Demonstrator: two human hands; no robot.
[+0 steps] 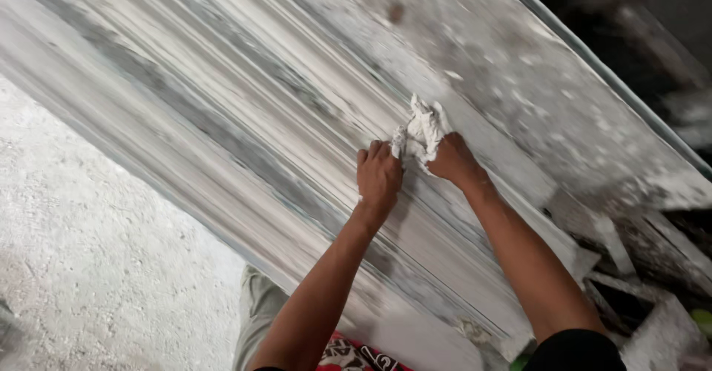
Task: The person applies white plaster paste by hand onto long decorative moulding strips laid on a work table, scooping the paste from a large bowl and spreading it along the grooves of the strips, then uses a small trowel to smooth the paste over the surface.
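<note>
While both hands press on the slab [245, 111]:
Rag [421, 130]: white, crumpled, bunched, on the streaked grey-white slab, nearer its right edge.
Right hand [454, 160]: closed, gripping the rag.
Left hand [379, 177]: fingers curled shut, pinching the rag's left end.

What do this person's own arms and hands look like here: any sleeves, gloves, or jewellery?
Both arms are bare from the wrist up past the elbow. The left hand and right hand wear no gloves, and no rings, watch or bracelet show. At the bottom edge, a black sleeve covers the right upper arm. No sleeve shows on the left arm within the frame.
</note>
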